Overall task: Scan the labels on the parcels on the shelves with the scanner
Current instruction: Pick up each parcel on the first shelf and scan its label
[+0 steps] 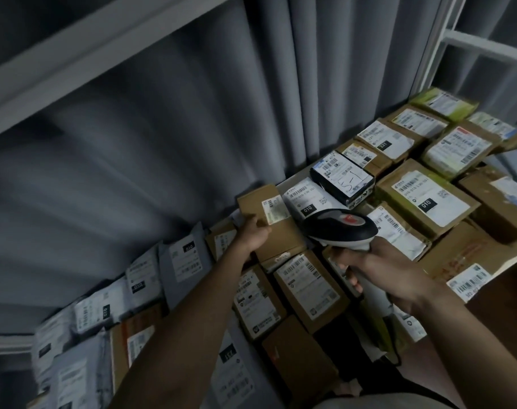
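The right hand (pixel 390 270) is wrapped round the handle of the scanner (pixel 340 228), its head aimed toward the small brown box (pixel 269 222) beside it. The left hand (pixel 251 234) grips that box by its near edge, fingers curled over, tipping its label (pixel 273 209) up. It looks light and stiff, best held by the edges, among parcels crowding the shelf (pixel 298 172)

**Cardboard, paper and plastic on a painted shelf**

The small box (pixel 269 222) is matt brown cardboard with a white paper label (pixel 274 210). The scanner (pixel 340 228) has a smooth, glossy plastic shell, dark over white. The mailer bags (pixel 180 255) look like slick grey plastic film. Soft grey cloth forms the curtain (pixel 210 113); the shelf frame (pixel 74 63) looks like white-painted metal.
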